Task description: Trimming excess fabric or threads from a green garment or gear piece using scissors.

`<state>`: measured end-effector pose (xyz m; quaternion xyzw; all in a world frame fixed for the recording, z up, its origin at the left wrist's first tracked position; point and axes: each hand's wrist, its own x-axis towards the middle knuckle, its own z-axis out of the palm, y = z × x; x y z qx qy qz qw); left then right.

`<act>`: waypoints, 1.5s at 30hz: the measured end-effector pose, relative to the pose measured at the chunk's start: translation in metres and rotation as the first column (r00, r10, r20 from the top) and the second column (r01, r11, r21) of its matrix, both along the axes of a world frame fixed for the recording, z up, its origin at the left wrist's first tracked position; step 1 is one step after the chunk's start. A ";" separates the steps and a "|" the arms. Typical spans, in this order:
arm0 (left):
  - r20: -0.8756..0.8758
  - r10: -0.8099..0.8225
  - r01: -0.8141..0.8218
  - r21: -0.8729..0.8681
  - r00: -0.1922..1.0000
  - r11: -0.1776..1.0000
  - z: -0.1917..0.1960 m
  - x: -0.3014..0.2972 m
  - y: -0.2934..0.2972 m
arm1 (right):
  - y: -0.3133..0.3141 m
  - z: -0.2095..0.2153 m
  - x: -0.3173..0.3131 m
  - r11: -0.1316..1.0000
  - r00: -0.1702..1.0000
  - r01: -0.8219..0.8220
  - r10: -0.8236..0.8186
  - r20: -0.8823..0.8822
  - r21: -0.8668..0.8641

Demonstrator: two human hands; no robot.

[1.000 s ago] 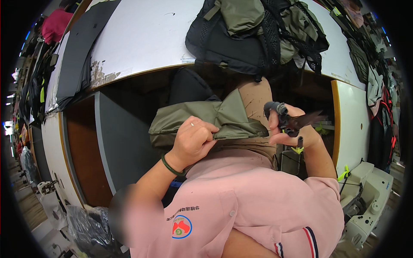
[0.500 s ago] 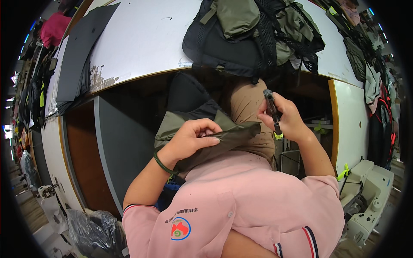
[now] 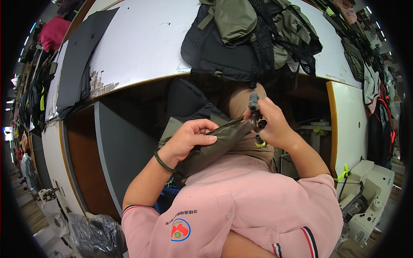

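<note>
My left hand pinches the edge of an olive-green fabric piece over my lap, thumb on top. The piece joins a black padded panel and looks like part of a bag. My right hand is closed around a small dark hand tool with a grey end and a yellow-green tie at its lower end. The tool is at the right end of the fabric, touching or very near it. Its exact kind is hard to make out, as my fingers cover part of it.
Olive and black backpacks lie on the white table ahead. Dark grey sheets hang over its left side. A grey divider stands below. At the right is a sewing machine; clear plastic wrap lies lower left.
My right hand has moved left with the tool, bringing it to the fabric's right end. My left hand keeps its pinch, and the fabric's right part has shifted slightly upward.
</note>
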<state>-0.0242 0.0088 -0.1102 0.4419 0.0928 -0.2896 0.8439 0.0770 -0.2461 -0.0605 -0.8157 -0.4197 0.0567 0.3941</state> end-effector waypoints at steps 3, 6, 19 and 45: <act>-0.003 0.000 0.000 -0.007 1.000 1.000 -0.002 -0.001 0.000 | 0.001 -0.001 -0.006 0.969 0.901 0.157 -0.062 -0.429 0.190; -0.014 -0.008 0.008 -0.024 1.000 1.000 -0.002 -0.001 0.000 | -0.005 0.008 -0.001 0.917 0.790 0.312 -0.105 -0.604 0.248; -0.002 0.002 -0.002 -0.002 1.000 1.000 -0.005 0.000 -0.006 | -0.030 0.010 0.005 0.973 0.976 0.213 -0.216 -0.012 -0.093; 0.768 -0.625 -0.886 0.380 0.141 0.266 0.028 -0.066 0.029 | -0.016 0.012 0.007 0.918 0.966 -0.258 0.237 -0.103 -0.302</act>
